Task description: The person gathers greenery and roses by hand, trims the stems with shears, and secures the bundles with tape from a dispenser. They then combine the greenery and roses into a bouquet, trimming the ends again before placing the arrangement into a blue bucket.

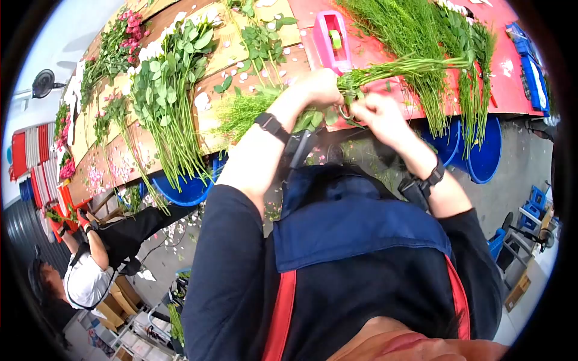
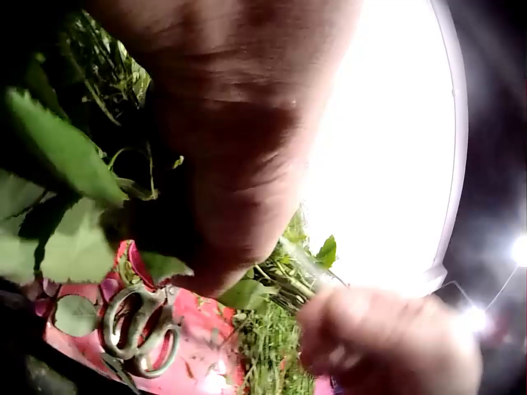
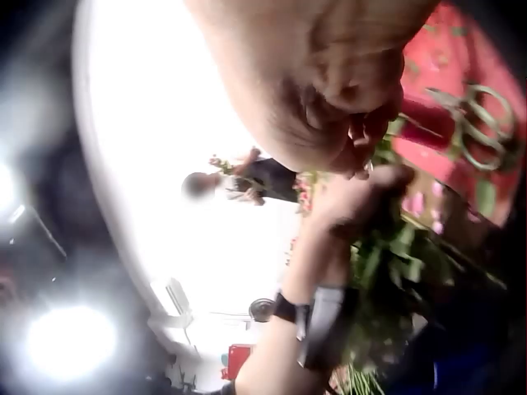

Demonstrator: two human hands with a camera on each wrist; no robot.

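My left hand (image 1: 322,89) grips a bunch of green stems (image 1: 406,65); leaves (image 1: 313,118) spill out below the fist. Close beside it is my right hand (image 1: 379,117), fingers curled in. From the bunch to the right hand's fingertips runs a pale, see-through strip of tape (image 2: 306,265), pinched there. Scissors (image 2: 142,329) with metal loop handles lie on the red tabletop (image 2: 202,329) just under the hands. Behind the hands stands a pink tape dispenser (image 1: 330,51) with a green core. The left palm hides most of the gripped part.
Long green foliage (image 1: 415,36) covers the table's right side. Leafy white-flower stems (image 1: 171,90) and pink roses (image 1: 129,30) lie on the left. Blue buckets (image 1: 484,159) stand below the table edge. Another person (image 1: 90,277) in red gloves works at far left.
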